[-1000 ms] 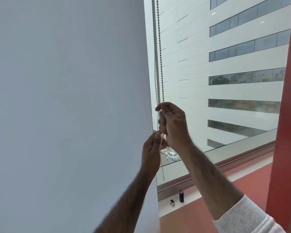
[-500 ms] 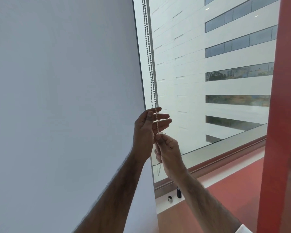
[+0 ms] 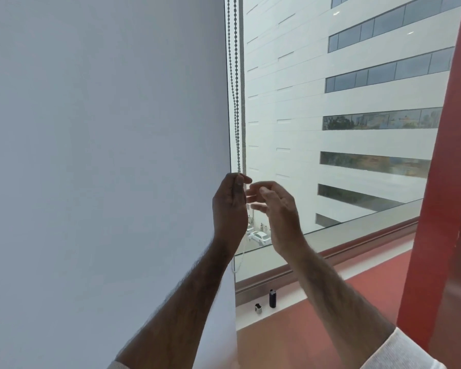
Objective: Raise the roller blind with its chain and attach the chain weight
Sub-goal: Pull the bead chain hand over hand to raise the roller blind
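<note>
A grey beaded chain (image 3: 234,83) hangs in two strands along the left edge of the window, beside the white wall (image 3: 104,155). My left hand (image 3: 230,209) pinches the chain between thumb and fingers at chest height. Below that hand the chain's loop (image 3: 237,262) dangles loose. My right hand (image 3: 277,214) hovers just right of the left, fingers spread and curled, with nothing in it. On the sill below stand a small black cylinder (image 3: 272,298) and a small black-and-white clip-like piece (image 3: 258,308). The blind itself is out of view.
The window glass (image 3: 343,129) looks onto a white office building and parked cars. A red sill and floor (image 3: 317,302) run below the metal window frame. A red column (image 3: 442,182) rises close on the right.
My right hand has let go of the chain and risen beside the left with fingers apart. My left hand stays closed on the chain. The view has shifted slightly.
</note>
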Tool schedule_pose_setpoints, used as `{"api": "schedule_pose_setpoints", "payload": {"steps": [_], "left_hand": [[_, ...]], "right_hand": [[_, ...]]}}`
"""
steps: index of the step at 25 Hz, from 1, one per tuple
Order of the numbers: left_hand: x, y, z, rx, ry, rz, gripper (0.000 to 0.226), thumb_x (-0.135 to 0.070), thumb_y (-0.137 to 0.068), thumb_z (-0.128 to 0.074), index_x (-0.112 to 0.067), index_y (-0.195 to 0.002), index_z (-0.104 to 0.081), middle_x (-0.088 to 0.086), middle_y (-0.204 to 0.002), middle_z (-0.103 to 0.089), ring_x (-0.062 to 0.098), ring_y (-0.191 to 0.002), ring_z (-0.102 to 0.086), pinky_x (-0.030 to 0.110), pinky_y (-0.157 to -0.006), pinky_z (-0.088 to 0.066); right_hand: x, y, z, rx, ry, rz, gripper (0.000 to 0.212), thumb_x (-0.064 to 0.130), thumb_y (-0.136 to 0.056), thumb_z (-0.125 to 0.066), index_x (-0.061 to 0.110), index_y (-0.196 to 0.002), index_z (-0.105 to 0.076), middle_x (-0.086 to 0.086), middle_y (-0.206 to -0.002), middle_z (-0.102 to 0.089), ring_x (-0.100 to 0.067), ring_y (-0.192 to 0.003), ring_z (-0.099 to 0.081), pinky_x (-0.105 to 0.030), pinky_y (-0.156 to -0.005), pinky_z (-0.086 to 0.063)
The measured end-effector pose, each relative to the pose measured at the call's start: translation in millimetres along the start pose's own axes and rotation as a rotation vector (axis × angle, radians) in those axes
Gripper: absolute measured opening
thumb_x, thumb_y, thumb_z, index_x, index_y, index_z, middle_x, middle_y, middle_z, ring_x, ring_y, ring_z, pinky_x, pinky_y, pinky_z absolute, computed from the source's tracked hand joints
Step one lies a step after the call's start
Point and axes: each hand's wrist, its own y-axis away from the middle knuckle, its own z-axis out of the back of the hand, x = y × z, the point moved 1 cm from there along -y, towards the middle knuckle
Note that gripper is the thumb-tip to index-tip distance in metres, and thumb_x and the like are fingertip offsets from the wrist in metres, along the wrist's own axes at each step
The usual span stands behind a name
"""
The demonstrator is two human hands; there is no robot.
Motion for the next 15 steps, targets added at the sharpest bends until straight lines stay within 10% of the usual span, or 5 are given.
{"api": "schedule_pose_setpoints", "payload": {"steps": [6, 11, 15], "left_hand": [[30.2, 54.0, 0.3, 0.088, -0.025, 0.118, 0.031, -0.023, -0.106, -0.042, -0.035, -0.084, -0.060, -0.015, -0.063, -0.055, 0.008, -0.056, -0.043, 0.029, -0.054, -0.036], [31.1, 61.7, 6.1, 0.093, -0.052, 0.083, 0.030, -0.021, -0.105, -0.042, -0.013, -0.078, -0.049, -0.005, -0.062, -0.042, 0.012, -0.058, -0.035, 0.030, -0.053, -0.030], [30.4, 74.3, 10.9, 0.096, -0.023, 0.052, 0.032, -0.023, -0.108, -0.040, -0.014, -0.079, -0.051, -0.003, -0.063, -0.048, 0.014, -0.059, -0.043, 0.029, -0.055, -0.035]], "right_hand": [[32.3, -11.5, -23.3, 0.099, -0.237, -0.066, 0.029, 0.014, -0.108, -0.040, 0.000, -0.113, -0.065, -0.019, -0.093, -0.076, -0.031, -0.079, -0.070, -0.037, -0.071, -0.055], [36.2, -10.9, -41.1, 0.137, -0.331, -0.037, 0.024, 0.013, -0.108, -0.044, 0.009, -0.100, -0.066, 0.002, -0.056, -0.035, -0.008, -0.041, -0.024, -0.020, -0.040, -0.017], [37.0, -7.3, -44.0, 0.136, -0.298, 0.006, 0.025, 0.012, -0.108, -0.045, 0.013, -0.088, -0.060, 0.009, -0.049, -0.028, -0.006, -0.038, -0.016, -0.015, -0.040, -0.016]]}}
